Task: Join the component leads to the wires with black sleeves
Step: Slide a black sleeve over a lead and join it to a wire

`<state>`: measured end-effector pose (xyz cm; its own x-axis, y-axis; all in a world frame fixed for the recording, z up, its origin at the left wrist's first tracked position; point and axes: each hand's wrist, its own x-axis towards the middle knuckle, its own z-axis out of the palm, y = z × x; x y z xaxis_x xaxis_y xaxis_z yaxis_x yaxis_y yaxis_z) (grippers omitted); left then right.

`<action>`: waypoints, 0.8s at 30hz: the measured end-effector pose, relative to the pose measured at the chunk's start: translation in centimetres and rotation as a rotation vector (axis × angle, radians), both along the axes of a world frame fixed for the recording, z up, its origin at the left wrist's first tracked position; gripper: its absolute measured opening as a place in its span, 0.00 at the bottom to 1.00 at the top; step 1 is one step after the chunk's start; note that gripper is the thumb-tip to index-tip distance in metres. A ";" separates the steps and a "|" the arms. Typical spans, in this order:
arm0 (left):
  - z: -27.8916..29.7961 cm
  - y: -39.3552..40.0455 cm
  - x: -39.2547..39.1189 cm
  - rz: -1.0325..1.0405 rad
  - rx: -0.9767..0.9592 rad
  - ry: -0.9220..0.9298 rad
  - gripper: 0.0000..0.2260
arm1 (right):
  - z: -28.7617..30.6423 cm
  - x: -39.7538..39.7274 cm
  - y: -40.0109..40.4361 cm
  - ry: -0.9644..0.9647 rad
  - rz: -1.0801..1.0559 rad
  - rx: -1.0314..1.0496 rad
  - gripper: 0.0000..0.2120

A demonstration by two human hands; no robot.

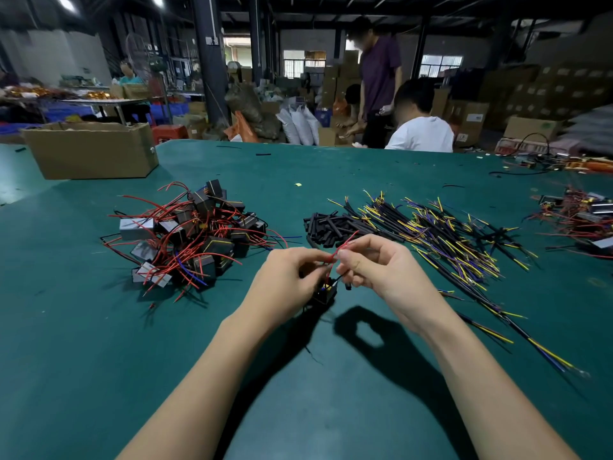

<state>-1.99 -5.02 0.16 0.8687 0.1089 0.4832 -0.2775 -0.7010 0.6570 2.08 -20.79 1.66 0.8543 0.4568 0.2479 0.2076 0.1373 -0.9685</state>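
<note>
Both forearms enter from the lower edge and converge above the green table [331, 410]. Left hand [287, 278]: fingers curled, tips pinched on the red lead [345, 242] just above a small black component [325, 291], which hangs between the two hands slightly above the table surface. Right hand [374, 263]: thumb and forefinger closed on the same red lead, remaining fingers loosely curled; a short black sleeve [348, 286] shows just beneath them, though whether it is held cannot be told. Left of the hands, a heap of black components with red leads [192, 234]. Beyond the hands, a small pile of loose black sleeves [326, 225], touching on its right a wide fan of black-sleeved wires with yellow and blue ends [447, 240], which trails toward the right forearm. Bare green surface lies between the heap and the near edge, and between the two forearms. Far left, an open cardboard box [89, 149] stands beside the table's rear edge; at the far right edge, a further tangle of red-leaded parts [577, 217]. Behind the table, a seated person in white [421, 132] and a standing person [378, 78].
</note>
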 end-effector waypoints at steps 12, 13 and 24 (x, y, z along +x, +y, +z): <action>1.2 1.6 0.5 0.227 -0.535 -0.110 0.05 | -1.2 -0.5 1.0 -0.426 -0.217 -0.856 0.17; 1.2 1.6 0.5 0.223 -0.555 -0.113 0.05 | -1.3 -0.5 1.1 -0.480 -0.231 -0.882 0.15; 2.1 1.6 -1.1 0.012 -0.184 -0.085 0.06 | -1.2 -0.6 0.8 -0.499 -0.219 -0.545 0.05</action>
